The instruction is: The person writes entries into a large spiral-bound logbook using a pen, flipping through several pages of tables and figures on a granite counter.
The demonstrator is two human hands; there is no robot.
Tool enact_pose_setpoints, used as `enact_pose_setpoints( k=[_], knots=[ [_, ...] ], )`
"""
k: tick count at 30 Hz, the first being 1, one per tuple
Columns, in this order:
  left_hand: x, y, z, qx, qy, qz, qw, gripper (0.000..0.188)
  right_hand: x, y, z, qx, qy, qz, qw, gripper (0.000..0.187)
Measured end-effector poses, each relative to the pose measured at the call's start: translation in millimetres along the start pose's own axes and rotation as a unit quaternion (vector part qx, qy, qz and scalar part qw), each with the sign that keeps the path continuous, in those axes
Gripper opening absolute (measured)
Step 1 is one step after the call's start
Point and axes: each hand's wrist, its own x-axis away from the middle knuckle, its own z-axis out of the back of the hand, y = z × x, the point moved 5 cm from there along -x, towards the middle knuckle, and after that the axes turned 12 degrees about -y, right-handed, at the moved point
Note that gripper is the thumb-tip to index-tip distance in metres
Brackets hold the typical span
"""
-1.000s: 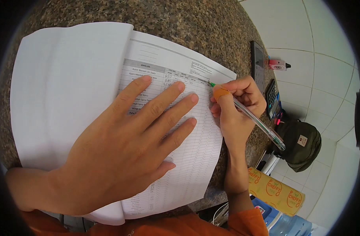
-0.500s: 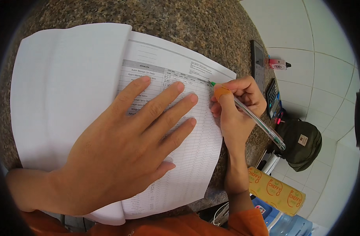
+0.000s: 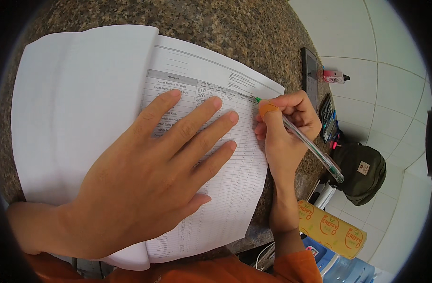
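A stapled or bound stack of paper forms (image 3: 211,70) lies on the counter, its upper sheets folded over to the left as a blank white page (image 3: 79,104). The open sheet carries a printed table with some handwritten figures. My left hand (image 3: 154,165) rests flat across the table, fingers spread, covering part of its rows. In my right hand (image 3: 289,127) is a clear pen (image 3: 312,148) with a green tip, pinched between thumb and fingers. The tip meets the sheet near its upper right edge. An orange bandage (image 3: 268,109) wraps the right thumb.
The speckled stone counter (image 3: 216,28) bears a dark tablet-like device (image 3: 310,75) and a calculator (image 3: 327,113) at its right edge. Beyond are a pink-and-white small item (image 3: 335,76), a dark green bag (image 3: 362,172), a yellow printed package (image 3: 331,228) and a clear blue plastic container (image 3: 350,270).
Almost nothing differs. My right hand and the pen have shifted very slightly to the right; my left hand stays flat on the sheet.
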Motion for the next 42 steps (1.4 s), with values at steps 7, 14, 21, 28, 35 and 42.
enact_pose_setpoints(
  k=[7, 14, 21, 28, 35, 42],
  knots=[
    [-5, 4, -3, -0.045, -0.010, -0.029, 0.999, 0.073, 4, 7, 10, -0.060, 0.010, 0.005, 0.998, 0.010],
    [18, 71, -19, -0.008, -0.134, -0.211, 0.968, 0.063, -5, 26, 47, -0.163, 0.172, 0.100, 0.966, 0.002],
    [31, 114, -32, -0.179, -0.079, -0.208, 0.959, 0.049, -15, 39, 69, -0.203, 0.219, 0.090, 0.950, 0.009],
    [73, 123, -35, -0.059, 0.106, -0.073, 0.990, 0.029, -15, 40, 67, -0.235, 0.224, 0.085, 0.942, 0.011],
    [111, 115, -46, 0.202, 0.404, 0.085, 0.888, 0.014, -22, 30, 68, -0.214, 0.187, 0.112, 0.952, 0.019],
    [172, 112, -100, 0.156, 0.696, 0.269, 0.648, 0.007, -15, -12, 52, -0.230, 0.094, 0.158, 0.956, 0.018]
  ],
)
